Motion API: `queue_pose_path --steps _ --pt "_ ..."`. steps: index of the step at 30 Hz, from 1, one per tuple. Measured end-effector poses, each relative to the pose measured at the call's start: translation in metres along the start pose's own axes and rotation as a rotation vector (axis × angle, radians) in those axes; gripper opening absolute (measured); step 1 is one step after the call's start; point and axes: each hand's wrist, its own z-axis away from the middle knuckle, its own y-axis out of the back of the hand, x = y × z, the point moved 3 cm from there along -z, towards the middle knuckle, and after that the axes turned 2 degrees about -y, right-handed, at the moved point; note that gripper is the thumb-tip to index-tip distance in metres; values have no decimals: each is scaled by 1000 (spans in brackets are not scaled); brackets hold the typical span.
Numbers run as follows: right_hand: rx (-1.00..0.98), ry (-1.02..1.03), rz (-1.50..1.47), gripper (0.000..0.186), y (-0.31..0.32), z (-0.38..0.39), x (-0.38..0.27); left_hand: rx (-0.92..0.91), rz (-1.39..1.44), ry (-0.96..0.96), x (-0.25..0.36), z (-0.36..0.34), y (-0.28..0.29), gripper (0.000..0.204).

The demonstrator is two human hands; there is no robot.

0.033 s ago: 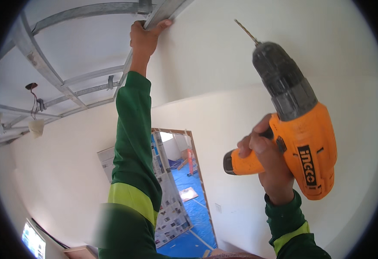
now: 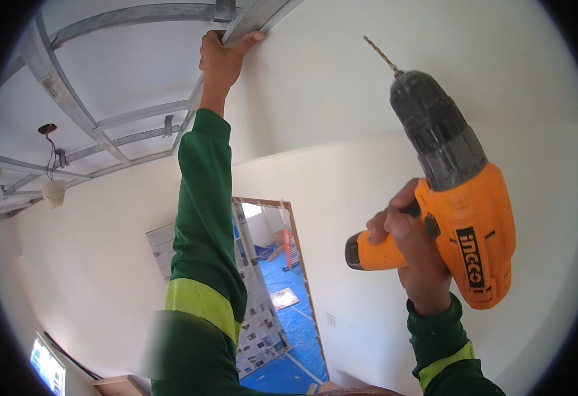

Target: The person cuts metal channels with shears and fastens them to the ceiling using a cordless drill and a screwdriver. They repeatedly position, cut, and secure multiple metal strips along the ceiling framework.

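My left hand reaches high and grips the lower edge of a grey metal channel where the ceiling frame meets the wall. Its thumb lies along the channel's near side, and its other fingers are partly hidden behind the metal. My right hand is wrapped round the handle of an orange and black cordless drill, a finger near the trigger. A thin twist bit sticks out of the black chuck, tilted up and to the left. Its tip touches nothing.
Metal ceiling battens cross overhead at the left, with a lamp holder hanging on wires. White walls stand ahead. Beyond a doorway lies blue floor sheeting, with a paper-covered panel beside it.
The drill and my right hand have shifted very slightly down and to the right in the picture. My left hand keeps its grip on the channel.
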Motion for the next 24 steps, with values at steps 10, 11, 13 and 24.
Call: queue_pose_path --steps 10,11,13,24 --pt "130 95 40 23 -7 16 -29 -87 115 -52 9 -7 2 114" --pt "115 106 30 23 -10 15 -30 -69 123 -72 9 -9 3 114" --pt "68 118 25 22 -18 13 -32 -84 135 -36 6 -9 1 114" --pt "214 103 203 21 -30 47 -49 -11 246 -144 4 1 5 84"
